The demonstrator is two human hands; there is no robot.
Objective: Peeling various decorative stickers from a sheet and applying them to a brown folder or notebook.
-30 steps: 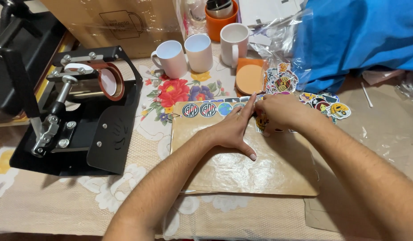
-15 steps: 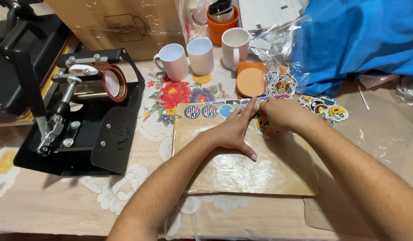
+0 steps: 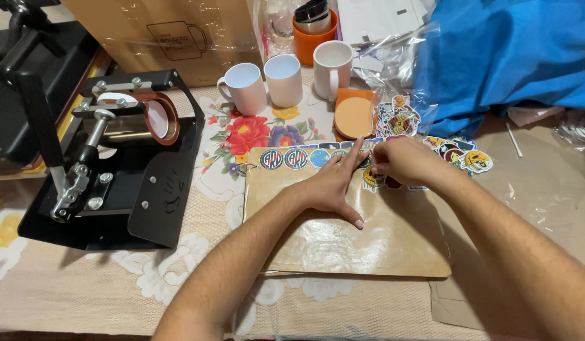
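While left hand [image 3: 330, 186] presses flat, fingers spread, on tan baking-paper sheet [image 3: 343, 221], right hand [image 3: 409, 161] pinches colourful round sticker [image 3: 370, 179]; few stickers laid along sheet's top edge, most in loose sticker pile [image 3: 460, 155].

The right hand [image 3: 409, 163] hides whatever sticker its grip pinches

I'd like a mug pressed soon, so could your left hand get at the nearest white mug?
Probably yes: the left hand lies flat on the brown sheet, with open tablecloth before the nearest white mug.
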